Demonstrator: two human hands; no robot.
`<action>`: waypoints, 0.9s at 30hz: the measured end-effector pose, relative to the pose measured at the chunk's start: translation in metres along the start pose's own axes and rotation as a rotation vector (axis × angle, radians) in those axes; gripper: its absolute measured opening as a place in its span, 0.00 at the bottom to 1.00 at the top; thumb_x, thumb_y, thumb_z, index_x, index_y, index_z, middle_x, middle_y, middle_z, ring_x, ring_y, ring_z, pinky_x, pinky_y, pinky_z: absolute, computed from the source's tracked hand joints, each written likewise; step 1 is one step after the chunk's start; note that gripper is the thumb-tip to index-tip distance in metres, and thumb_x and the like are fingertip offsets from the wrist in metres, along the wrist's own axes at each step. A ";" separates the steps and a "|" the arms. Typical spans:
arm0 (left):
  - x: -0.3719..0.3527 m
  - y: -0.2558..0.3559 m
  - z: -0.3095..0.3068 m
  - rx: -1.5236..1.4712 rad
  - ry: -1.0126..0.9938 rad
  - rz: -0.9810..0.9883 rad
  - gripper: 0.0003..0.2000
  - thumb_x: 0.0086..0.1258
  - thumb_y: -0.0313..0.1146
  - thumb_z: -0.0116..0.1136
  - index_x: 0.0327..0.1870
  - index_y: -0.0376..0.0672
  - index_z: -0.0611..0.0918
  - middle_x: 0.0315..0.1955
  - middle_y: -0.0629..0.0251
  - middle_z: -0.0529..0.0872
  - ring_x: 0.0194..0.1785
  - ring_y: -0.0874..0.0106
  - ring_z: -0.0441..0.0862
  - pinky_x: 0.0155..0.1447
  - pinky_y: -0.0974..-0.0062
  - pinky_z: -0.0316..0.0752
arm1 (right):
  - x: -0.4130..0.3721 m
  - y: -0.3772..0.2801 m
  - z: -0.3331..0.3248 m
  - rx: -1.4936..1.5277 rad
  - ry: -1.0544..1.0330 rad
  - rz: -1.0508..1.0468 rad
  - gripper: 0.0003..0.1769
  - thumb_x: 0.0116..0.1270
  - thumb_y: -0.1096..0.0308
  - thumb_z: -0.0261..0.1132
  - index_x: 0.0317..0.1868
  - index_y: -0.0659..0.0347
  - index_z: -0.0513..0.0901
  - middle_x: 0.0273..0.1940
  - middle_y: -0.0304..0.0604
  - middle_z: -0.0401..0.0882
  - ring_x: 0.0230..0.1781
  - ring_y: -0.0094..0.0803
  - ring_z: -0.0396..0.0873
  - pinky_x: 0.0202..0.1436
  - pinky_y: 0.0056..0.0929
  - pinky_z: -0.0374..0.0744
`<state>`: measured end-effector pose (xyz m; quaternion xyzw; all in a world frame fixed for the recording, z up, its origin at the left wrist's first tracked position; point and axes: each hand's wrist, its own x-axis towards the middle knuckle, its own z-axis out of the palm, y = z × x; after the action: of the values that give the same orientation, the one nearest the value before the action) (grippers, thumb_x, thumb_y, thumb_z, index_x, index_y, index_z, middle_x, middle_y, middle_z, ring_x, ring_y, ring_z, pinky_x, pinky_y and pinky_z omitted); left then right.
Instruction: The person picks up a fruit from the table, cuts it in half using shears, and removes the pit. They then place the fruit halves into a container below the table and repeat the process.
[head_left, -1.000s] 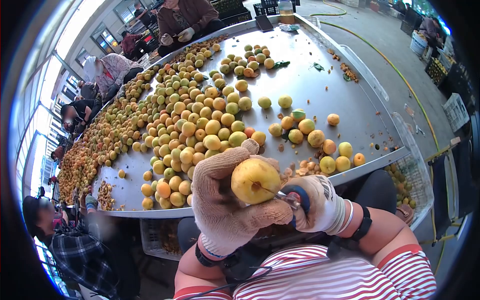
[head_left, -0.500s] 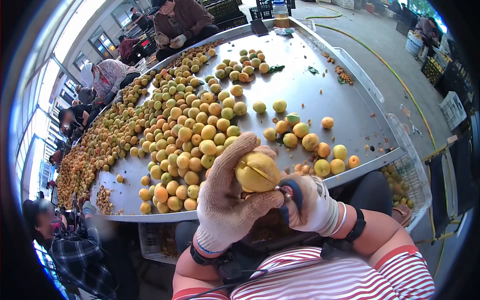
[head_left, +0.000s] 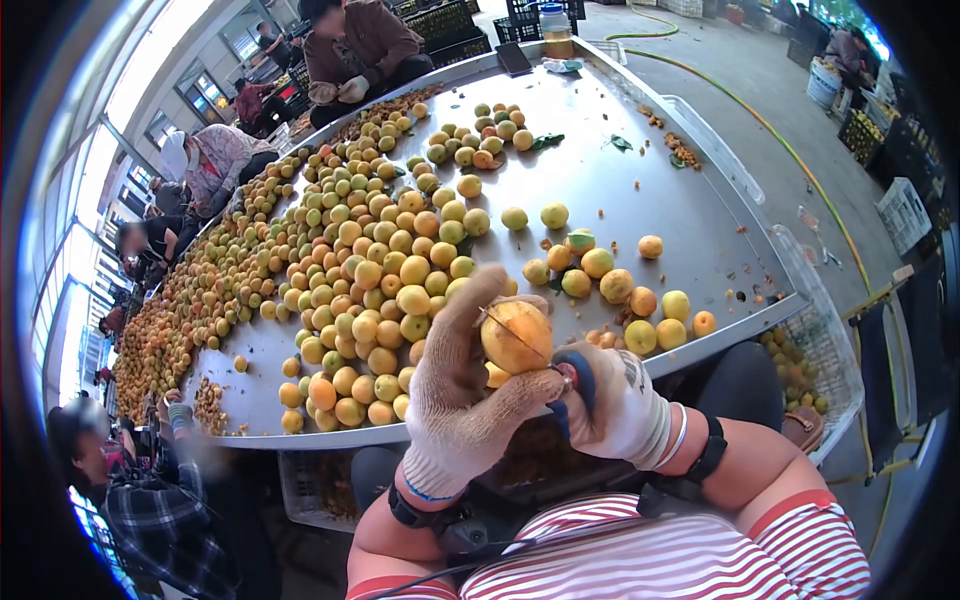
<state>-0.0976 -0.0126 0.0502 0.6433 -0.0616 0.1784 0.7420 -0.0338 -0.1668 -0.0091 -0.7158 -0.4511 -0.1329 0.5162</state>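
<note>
My left hand point(head_left: 465, 400), in a knitted work glove, is closed around an apricot point(head_left: 517, 336). A thin dark cut line runs slantwise across the fruit's skin. Below it, another piece of yellow fruit point(head_left: 497, 375) shows between the gloved fingers. My right hand point(head_left: 625, 405), also gloved, grips a small tool with a blue handle point(head_left: 574, 385). The tool's metal end lies against my left thumb, just under the apricot; its working tip is hidden. Past my hands, many loose apricots point(head_left: 380, 290) cover the metal table.
The metal table point(head_left: 690, 230) has a raised rim. Small scraps point(head_left: 683, 150) and leaves lie on it. Plastic crates point(head_left: 835, 340) stand below its edge. A jar point(head_left: 556, 30) and a phone point(head_left: 514, 58) rest at the far end. Several people point(head_left: 365, 45) sit along the left side.
The apricot has turned in my left hand and shifted slightly right; a more orange side with the dark line now faces me. The blue-handled tool has tilted a little.
</note>
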 end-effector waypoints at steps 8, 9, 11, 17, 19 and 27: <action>-0.003 -0.023 -0.015 -0.316 0.084 -0.257 0.32 0.73 0.42 0.65 0.71 0.32 0.69 0.55 0.56 0.84 0.60 0.68 0.82 0.62 0.74 0.76 | 0.005 0.002 0.006 -0.022 -0.013 0.021 0.16 0.65 0.70 0.68 0.50 0.67 0.77 0.29 0.49 0.80 0.24 0.49 0.81 0.26 0.43 0.79; -0.001 -0.021 -0.011 -0.317 0.084 -0.256 0.32 0.73 0.42 0.65 0.71 0.32 0.69 0.55 0.56 0.84 0.60 0.68 0.82 0.62 0.74 0.76 | 0.005 -0.001 0.003 -0.041 -0.011 0.019 0.16 0.64 0.70 0.68 0.50 0.66 0.77 0.29 0.49 0.80 0.25 0.49 0.81 0.26 0.43 0.79; 0.001 -0.012 0.002 -0.200 0.067 -0.030 0.32 0.74 0.40 0.65 0.72 0.32 0.67 0.55 0.56 0.84 0.61 0.67 0.82 0.62 0.75 0.76 | 0.006 -0.003 0.002 -0.058 -0.010 0.017 0.16 0.64 0.69 0.69 0.50 0.66 0.77 0.29 0.48 0.80 0.25 0.49 0.81 0.26 0.43 0.79; 0.000 -0.007 -0.002 -0.008 0.052 -0.093 0.36 0.74 0.58 0.60 0.67 0.30 0.73 0.62 0.50 0.80 0.63 0.60 0.81 0.71 0.60 0.73 | 0.008 -0.003 0.002 -0.122 -0.006 -0.036 0.16 0.64 0.69 0.68 0.49 0.65 0.76 0.29 0.48 0.80 0.25 0.48 0.81 0.27 0.42 0.79; -0.002 -0.012 -0.001 -0.065 0.073 -0.136 0.36 0.75 0.59 0.57 0.66 0.30 0.74 0.62 0.50 0.80 0.63 0.60 0.82 0.70 0.61 0.73 | 0.007 -0.001 0.005 -0.048 -0.024 -0.003 0.14 0.66 0.71 0.63 0.51 0.65 0.77 0.31 0.50 0.80 0.28 0.55 0.80 0.31 0.44 0.78; -0.002 -0.010 0.001 -0.258 0.087 -0.198 0.29 0.80 0.51 0.54 0.67 0.32 0.73 0.57 0.50 0.85 0.61 0.61 0.82 0.67 0.66 0.76 | 0.013 -0.002 -0.007 0.437 -0.274 0.248 0.08 0.75 0.69 0.58 0.49 0.63 0.76 0.33 0.52 0.80 0.32 0.54 0.80 0.37 0.41 0.78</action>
<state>-0.0958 -0.0152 0.0402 0.5374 0.0121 0.1228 0.8343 -0.0260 -0.1660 0.0034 -0.6487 -0.4436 0.1296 0.6046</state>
